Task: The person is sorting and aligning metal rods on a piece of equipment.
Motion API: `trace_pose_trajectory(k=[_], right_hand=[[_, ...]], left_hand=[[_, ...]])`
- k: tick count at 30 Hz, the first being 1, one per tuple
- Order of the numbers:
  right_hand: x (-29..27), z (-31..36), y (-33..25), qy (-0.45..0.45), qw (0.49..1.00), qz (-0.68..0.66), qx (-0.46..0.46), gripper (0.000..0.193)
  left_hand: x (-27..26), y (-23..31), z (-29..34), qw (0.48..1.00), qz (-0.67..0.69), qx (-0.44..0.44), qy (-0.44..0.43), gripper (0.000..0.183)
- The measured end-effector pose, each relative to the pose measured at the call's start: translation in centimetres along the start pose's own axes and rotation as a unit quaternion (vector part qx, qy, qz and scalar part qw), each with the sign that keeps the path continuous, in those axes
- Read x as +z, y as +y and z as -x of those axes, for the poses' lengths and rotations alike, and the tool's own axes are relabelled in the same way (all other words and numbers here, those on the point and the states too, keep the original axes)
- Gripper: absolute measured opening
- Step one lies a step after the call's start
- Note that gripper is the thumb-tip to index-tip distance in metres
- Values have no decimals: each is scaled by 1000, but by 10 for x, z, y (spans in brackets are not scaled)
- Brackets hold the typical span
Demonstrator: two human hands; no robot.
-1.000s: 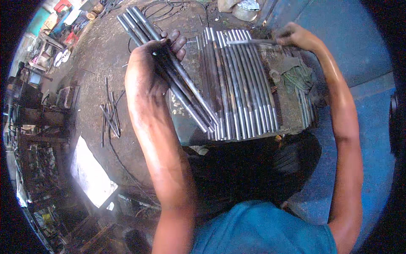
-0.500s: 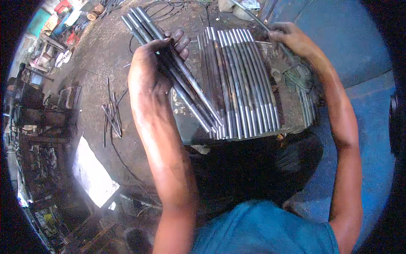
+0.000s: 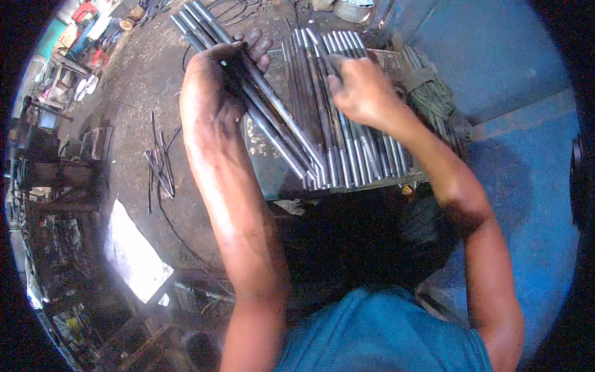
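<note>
Far to the left of the row of rods [image 3: 312, 102], a white sheet [image 3: 133, 254] is on the ground. A few thin dark sticks [image 3: 165, 158] lie in a messy heap, also left of the row but closer to it.

Just left of the row is the left hand [image 3: 224, 71], palm up. Its fingers are loosely bent, and it holds a bundle of rods [image 3: 279, 115]. The bundle slants: its far end points away to the left, and its near end, with screw lines, comes right up to the row's near left corner. I cannot tell if they touch.

The row's rods lie side by side, their long way going away from the person. The right hand [image 3: 365, 90] is over the middle of the row, so it is the nearer hand. Its fingers look closed on a single rod [image 3: 317, 44]. That rod lies a bit crooked to the others, its far end tipped left. The hand hides its middle.

Right of the row is a crumpled green cloth [image 3: 434, 96], and past that a blue wall [image 3: 508, 62].
</note>
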State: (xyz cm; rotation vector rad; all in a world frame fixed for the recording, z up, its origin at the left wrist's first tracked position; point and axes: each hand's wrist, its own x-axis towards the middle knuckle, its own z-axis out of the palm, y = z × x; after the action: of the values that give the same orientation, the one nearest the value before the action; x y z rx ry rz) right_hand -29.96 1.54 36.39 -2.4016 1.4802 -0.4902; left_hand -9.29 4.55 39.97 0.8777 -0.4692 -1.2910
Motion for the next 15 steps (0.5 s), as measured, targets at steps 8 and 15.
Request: trace_pose_trajectory(k=[8, 15], right_hand=[[8, 3, -11, -32, 998, 49, -14, 25], [3, 9, -33, -55, 995, 73, 34, 30]], left_hand=[[2, 2, 2, 1000, -4, 20, -8, 31], [-4, 4, 1, 1000, 17, 11, -18, 33]])
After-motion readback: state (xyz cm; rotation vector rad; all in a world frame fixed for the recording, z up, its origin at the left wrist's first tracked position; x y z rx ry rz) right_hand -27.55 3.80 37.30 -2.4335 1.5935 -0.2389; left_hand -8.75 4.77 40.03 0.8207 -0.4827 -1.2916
